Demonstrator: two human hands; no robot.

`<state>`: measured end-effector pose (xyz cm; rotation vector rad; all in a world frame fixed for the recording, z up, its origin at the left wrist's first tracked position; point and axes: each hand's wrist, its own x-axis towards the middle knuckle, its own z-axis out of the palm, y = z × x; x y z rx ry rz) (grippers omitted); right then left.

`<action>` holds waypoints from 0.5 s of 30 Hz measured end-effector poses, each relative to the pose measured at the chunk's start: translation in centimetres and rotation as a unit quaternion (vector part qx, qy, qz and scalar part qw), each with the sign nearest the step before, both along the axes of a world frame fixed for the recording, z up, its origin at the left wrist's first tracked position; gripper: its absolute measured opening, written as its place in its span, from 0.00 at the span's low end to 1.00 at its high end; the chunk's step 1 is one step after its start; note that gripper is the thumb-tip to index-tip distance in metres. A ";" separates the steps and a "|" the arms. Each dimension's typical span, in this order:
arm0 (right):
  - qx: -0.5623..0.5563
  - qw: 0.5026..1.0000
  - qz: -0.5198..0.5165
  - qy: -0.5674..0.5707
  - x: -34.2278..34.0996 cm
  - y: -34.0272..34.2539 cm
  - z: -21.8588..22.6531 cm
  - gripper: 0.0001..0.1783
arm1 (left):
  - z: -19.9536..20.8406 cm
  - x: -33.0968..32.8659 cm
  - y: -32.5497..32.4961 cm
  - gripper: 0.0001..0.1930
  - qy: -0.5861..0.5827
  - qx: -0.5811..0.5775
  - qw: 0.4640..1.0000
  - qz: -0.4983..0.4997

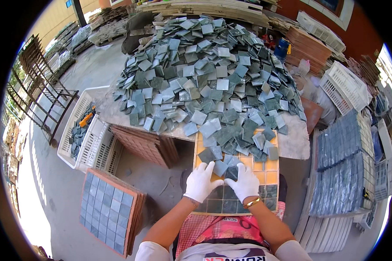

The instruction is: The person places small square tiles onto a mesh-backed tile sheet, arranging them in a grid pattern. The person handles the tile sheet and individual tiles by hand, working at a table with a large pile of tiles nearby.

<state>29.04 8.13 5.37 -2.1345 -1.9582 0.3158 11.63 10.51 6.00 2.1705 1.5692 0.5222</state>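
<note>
The grid tray point(200, 144) has set tiles point(215, 206) along its near edge, bare cells point(272, 165) beyond, with left hand point(199, 182) and right hand point(245, 182) spread at loose tiles point(221, 168), any pinch unclear.

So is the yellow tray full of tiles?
No, the yellow tray is only partly filled: dark tiles fill the nearest rows, but some yellow squares farther up are bare.

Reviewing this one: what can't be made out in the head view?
All in the head view:
Palms of the left hand and right hand: hidden by the gloved backs.
Some far cells of the yellow grid tray: covered by loose tiles.
Much of the tabletop: buried under the tile heap.
</note>
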 end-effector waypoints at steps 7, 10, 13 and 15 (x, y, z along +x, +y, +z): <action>0.036 0.983 -0.005 0.181 1.7 0.0 -2.3 0.21 | -1.7 0.4 1.1 0.27 -0.051 0.013 0.998 0.032; 0.039 0.927 0.004 0.373 3.4 0.3 -3.7 0.13 | -1.3 -1.5 1.5 0.24 -0.127 0.002 0.991 0.030; 0.072 0.939 0.038 0.334 3.2 0.0 -0.7 0.10 | 0.3 -5.3 1.5 0.25 -0.161 -0.026 0.987 -0.008; 0.150 0.951 0.093 0.253 1.9 -0.3 -0.6 0.10 | -0.4 -7.0 0.8 0.26 -0.154 -0.015 0.987 -0.036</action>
